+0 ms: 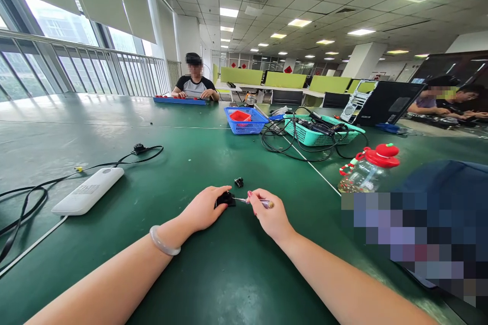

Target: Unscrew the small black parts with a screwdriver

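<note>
My left hand (204, 208) is closed on a small black part (225, 199) and presses it to the green table (229, 274). My right hand (269, 213) pinches a small screwdriver (251, 201) whose metal tip points left into that part. A second small black part (239, 182) lies loose on the table just beyond my hands. A pale bangle sits on my left wrist.
A white power strip (88, 191) with black cables lies at left. A blue basket (246, 120) and a teal basket (324, 132) with cables stand further back. A clear bottle with a red lid (366, 168) lies at right. Other people sit at the far end and at right.
</note>
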{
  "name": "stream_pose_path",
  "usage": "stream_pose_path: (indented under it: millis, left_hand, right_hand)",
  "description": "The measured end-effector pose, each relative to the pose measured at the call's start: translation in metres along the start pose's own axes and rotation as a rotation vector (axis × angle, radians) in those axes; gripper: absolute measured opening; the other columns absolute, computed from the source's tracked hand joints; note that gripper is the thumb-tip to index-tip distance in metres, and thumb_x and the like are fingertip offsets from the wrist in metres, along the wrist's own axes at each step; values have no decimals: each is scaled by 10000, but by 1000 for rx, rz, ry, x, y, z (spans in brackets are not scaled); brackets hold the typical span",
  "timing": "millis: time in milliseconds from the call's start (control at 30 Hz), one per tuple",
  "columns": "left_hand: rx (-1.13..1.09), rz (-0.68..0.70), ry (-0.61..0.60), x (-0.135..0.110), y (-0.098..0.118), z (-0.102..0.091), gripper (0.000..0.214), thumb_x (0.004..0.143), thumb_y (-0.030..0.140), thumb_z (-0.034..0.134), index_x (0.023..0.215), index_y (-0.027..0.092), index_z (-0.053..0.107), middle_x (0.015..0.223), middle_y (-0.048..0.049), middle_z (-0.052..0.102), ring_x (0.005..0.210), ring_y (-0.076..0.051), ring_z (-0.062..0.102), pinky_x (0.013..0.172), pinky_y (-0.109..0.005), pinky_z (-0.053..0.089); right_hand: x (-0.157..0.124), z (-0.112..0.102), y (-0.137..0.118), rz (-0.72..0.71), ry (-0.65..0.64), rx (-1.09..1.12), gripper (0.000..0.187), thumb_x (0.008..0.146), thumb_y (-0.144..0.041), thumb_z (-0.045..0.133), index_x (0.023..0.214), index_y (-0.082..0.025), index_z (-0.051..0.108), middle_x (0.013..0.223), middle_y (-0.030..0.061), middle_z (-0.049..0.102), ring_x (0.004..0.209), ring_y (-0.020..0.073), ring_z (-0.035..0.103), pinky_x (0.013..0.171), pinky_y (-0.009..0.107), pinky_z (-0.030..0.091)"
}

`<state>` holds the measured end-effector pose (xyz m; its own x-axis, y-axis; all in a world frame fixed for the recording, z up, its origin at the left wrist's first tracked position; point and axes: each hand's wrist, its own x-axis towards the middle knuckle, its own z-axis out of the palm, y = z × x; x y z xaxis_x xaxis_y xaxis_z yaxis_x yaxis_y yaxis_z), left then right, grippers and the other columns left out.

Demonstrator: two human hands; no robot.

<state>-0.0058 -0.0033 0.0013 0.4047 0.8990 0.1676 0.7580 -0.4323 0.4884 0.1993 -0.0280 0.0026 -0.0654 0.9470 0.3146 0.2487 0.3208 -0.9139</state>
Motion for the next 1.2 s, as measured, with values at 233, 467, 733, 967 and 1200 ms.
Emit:
stream_pose_path:
  millis: [233, 467, 733, 967, 1200]
  left_hand:
    - [-11, 13, -11, 2, 0, -2, 459, 854, 330, 537, 1299, 220, 549, 1273, -81, 638, 1183, -249, 567, 1059, -418, 433]
    - [-14, 36, -2, 3, 0, 2, 445, 855, 303, 524, 1293, 232, 553, 1284, -56, 636, 1205, -240, 552, 1068, -410, 429]
    - [-26, 7, -30, 3, -1, -3, 445, 841, 305, 532, 1281, 249, 565, 1281, -47, 638, 1197, -242, 560, 1065, -411, 433]
    - [-44, 20, -12, 4, -3, -1, 432, 838, 300, 531, 1264, 247, 577, 1277, -49, 642, 1197, -236, 563, 1063, -408, 437]
    - [-18, 50, -31, 1, 2, -2, 468, 787, 239, 576, 1255, 257, 585, 1211, -50, 672, 1131, -232, 587, 1026, -396, 460]
  right_hand:
    - [-5, 0, -10, -219, -139, -287, 301, 919, -341, 464, 669, -197, 550, 570, -27, 512, 517, 104, 442, 516, 232, 350]
    - [-13, 0, -15, -460, -84, -492, 289, 913, -257, 457, 645, -205, 552, 587, -5, 578, 593, 133, 509, 634, 253, 399]
    - [-10, -1, -18, -264, -97, -345, 363, 939, -326, 425, 619, -203, 545, 525, -31, 510, 501, 110, 452, 548, 241, 366]
    - [-16, 4, -20, -534, -159, -625, 314, 909, -201, 442, 595, -199, 465, 525, -36, 497, 507, 105, 408, 633, 261, 346]
    - [-20, 7, -18, -691, -277, -548, 244, 901, -211, 442, 678, -193, 539, 599, -14, 579, 561, 115, 449, 706, 290, 357]
